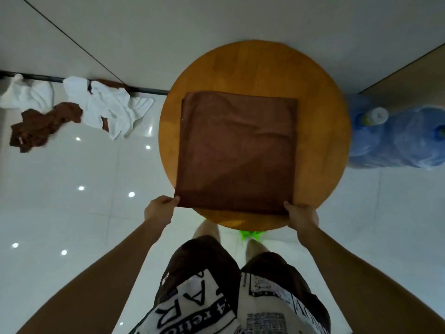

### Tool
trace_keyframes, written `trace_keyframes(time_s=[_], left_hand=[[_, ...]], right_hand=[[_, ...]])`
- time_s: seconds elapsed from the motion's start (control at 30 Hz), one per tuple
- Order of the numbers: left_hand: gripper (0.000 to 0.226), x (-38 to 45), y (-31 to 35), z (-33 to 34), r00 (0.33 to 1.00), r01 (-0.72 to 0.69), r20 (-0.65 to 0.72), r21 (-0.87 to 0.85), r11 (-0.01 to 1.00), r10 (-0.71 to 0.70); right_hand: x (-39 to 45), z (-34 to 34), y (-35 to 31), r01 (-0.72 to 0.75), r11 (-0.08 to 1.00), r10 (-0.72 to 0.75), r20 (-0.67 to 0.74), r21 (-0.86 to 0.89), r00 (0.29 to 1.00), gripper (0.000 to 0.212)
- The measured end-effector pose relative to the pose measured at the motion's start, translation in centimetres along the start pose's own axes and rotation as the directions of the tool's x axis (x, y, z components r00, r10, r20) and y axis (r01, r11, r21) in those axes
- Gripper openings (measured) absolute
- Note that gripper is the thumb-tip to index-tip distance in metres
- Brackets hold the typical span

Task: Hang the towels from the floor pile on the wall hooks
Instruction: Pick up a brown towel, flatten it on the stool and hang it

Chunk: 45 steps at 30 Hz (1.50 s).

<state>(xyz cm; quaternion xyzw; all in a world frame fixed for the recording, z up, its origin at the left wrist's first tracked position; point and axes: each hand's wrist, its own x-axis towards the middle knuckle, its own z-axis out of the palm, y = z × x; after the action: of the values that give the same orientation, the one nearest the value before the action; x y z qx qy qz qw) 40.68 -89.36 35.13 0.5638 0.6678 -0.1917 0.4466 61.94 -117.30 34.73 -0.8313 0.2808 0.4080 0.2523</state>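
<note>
A brown towel [237, 150] lies folded flat on a round wooden table [260, 66]. My left hand [160, 209] pinches its near left corner, and my right hand [301, 214] pinches its near right corner. A pile of white towels [108, 104] and brown towels [41, 126] lies crumpled on the floor at the left, against the wall base. No wall hooks are visible.
Two blue water jugs [397, 136] lie on the floor to the right of the table. The glossy white tile floor [72, 213] spreads to the left. A green object [250, 235] shows under the table's near edge by my feet.
</note>
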Motion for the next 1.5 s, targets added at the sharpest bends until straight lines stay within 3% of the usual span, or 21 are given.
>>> trace_keyframes(time_s=[0.13, 0.23, 0.6, 0.77, 0.87, 1.0, 1.17, 1.33, 1.5], left_hand=[[0.028, -3.1, -1.9, 1.8, 0.997, 0.035, -0.056, -0.175, 0.984, -0.045], [0.031, -5.6, -3.4, 2.8, 0.994, 0.058, -0.069, -0.290, 0.955, -0.081], [0.035, -13.0, -9.7, -0.8, 0.971, 0.004, -0.183, -0.636, 0.771, -0.156], [0.036, -17.1, -16.8, -4.2, 0.928, -0.050, -0.271, -0.770, 0.636, -0.255], [0.037, -20.2, -23.2, -6.0, 0.885, -0.095, -0.305, -0.858, 0.504, -0.351], [0.030, -25.2, -33.3, -7.2, 0.809, -0.168, -0.287, -0.949, 0.266, -0.512], [0.015, -33.7, -48.4, -6.5, 0.691, -0.309, -0.214, -0.951, -0.015, -0.691], [0.012, -42.8, -61.7, -3.7, 0.593, -0.450, -0.144, -0.875, -0.178, -0.792], [0.017, -51.8, -72.2, 0.4, 0.429, -0.593, -0.054, -0.770, -0.236, -0.902]], right_hand=[[-0.1, -1.6, 0.2, -0.133, 0.936, 0.067, 0.206, 0.326, 0.976, 0.017], [-0.2, -3.2, 0.3, -0.165, 0.894, 0.046, 0.280, 0.416, 0.959, 0.024], [-4.9, -0.7, -1.0, 0.063, 0.980, -0.140, 0.436, 0.186, 0.889, 0.027], [-10.6, 4.3, -1.5, 0.249, 0.967, -0.236, 0.514, 0.044, 0.825, 0.020], [-15.1, 7.6, -0.6, 0.394, 0.918, -0.308, 0.561, -0.035, 0.768, 0.017], [-22.4, 12.3, 2.3, 0.620, 0.775, -0.412, 0.646, -0.123, 0.643, 0.016], [-34.3, 18.1, 11.1, 0.780, 0.608, -0.394, 0.796, -0.150, 0.460, 0.015], [-45.0, 23.1, 23.3, 0.874, 0.473, -0.265, 0.928, -0.112, 0.262, 0.016], [-53.3, 25.8, 35.5, 0.940, 0.339, -0.057, 0.998, -0.019, 0.041, 0.015]])
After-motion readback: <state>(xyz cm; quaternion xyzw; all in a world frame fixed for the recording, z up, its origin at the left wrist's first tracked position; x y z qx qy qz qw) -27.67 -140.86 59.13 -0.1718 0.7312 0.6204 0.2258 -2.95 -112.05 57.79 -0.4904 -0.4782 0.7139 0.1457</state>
